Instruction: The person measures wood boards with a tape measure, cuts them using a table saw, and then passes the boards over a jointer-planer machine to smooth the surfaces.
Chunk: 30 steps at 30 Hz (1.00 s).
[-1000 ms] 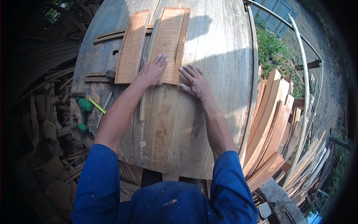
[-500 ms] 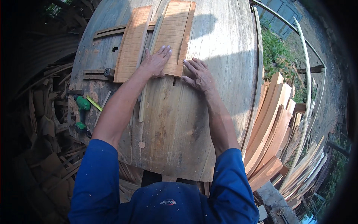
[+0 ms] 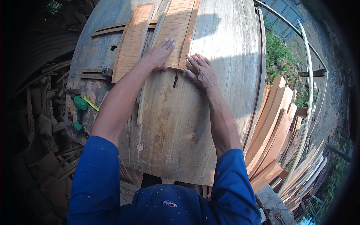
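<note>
My left hand (image 3: 158, 56) lies with its fingers spread on the near part of a reddish-brown wooden board (image 3: 173, 24). A narrow wooden strip (image 3: 190, 33) runs along that board's right edge. Beside the strip's near end, the fingertips of my right hand (image 3: 202, 71) rest against or just next to it, the fingers slightly bent and apart. To the left lies a second wooden board (image 3: 129, 47), parallel to the first. A long thin batten (image 3: 142, 107) sits between the two boards and reaches toward me, passing partly under my left wrist.
Everything lies on a large worn wooden table (image 3: 168, 142) with a dark slot (image 3: 176, 79). A green power drill (image 3: 80, 103), a yellow tape measure (image 3: 91, 104) and slotted wood pieces (image 3: 93, 74) lie at left. Stacked planks (image 3: 272, 123) lean beyond the right edge; wood scraps (image 3: 45, 123) fill the left.
The right-hand board with its strip has slid a little away from me, baring more of the table slot. Both hands have shifted slightly the same way. The left board has hardly moved.
</note>
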Motion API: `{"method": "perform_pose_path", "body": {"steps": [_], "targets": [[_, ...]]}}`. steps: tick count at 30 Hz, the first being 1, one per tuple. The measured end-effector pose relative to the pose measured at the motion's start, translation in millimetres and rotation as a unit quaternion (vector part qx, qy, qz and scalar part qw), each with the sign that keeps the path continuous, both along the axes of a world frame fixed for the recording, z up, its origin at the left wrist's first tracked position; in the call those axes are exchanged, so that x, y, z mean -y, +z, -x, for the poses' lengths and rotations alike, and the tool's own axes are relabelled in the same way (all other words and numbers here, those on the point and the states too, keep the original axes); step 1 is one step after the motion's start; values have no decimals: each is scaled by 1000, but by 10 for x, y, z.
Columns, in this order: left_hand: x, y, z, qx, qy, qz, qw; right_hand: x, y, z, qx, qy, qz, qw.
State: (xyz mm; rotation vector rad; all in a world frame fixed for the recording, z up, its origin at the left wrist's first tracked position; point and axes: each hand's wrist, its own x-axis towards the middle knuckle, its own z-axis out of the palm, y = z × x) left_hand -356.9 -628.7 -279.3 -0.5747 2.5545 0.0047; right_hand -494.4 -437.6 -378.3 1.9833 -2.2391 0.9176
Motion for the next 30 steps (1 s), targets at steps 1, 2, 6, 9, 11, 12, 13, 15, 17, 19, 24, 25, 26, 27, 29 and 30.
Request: {"method": "perform_pose_path", "body": {"steps": [1,2,6,9,11,12,13,15,17,19,24,25,26,27,29,30], "targets": [[20,-15,3,-5,-4,2,1000,2,13,-3,6,-6,-12,1000],[34,-31,-5,-11,-7,4,1000,10,25,-13,12,-11,-24,1000],[50,-23,21,-14,-5,8,1000,64,5,-1,7,-16,-18,1000],[53,-6,64,-12,-7,10,1000,87,-65,44,-6,-51,23,998],[66,-21,44,-11,-5,2,1000,121,-72,44,-9,-79,23,997],[91,-20,35,-10,-6,5,1000,156,-77,43,-9,-80,26,996],[87,-15,49,-11,-3,2,1000,167,-82,61,0,-97,29,995],[82,-8,96,-14,-3,-1,1000,180,-91,105,6,-118,31,993],[110,11,132,-1,2,1,1000,236,-50,144,14,-150,46,987],[141,9,163,-9,-2,-2,1000,251,4,233,15,-144,33,989],[348,-48,285,-25,-3,7,1000,375,104,275,45,-152,25,987],[400,-65,343,-32,-5,0,999,379,121,306,38,-146,31,988],[464,-55,396,-36,-6,-6,999,388,125,348,49,-154,24,987],[531,-46,461,-41,0,0,999,411,125,375,59,-160,18,985],[629,-43,652,-26,-10,1,1000,432,81,416,51,-168,32,984],[686,-35,747,-38,-4,-1,999,437,36,465,43,-187,38,981]]}}
